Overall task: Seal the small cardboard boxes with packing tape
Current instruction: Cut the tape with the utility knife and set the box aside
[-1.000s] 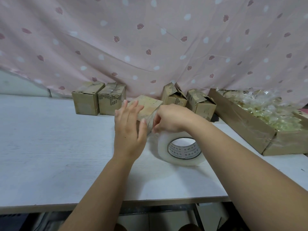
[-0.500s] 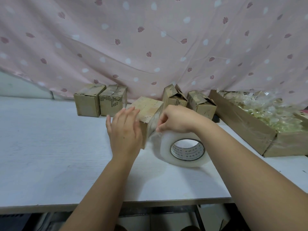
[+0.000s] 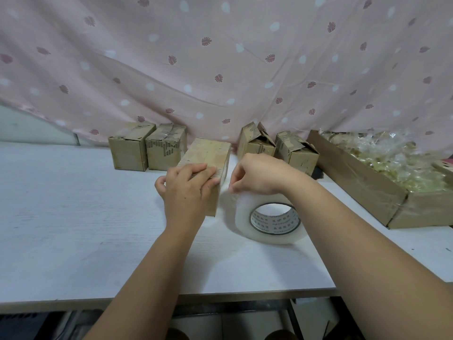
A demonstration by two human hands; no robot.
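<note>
While the left hand point(image 3: 186, 192) curls over the near end of the box point(image 3: 210, 155) on the table point(image 3: 73, 229), the right hand point(image 3: 259, 175) pinches the top of the tape roll point(image 3: 245, 217) beside it.

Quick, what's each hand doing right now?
Left hand: fingers curled over the top edge of the box, holding it.
Right hand: fingers pinching clear tape at the top of the tape roll.
</note>
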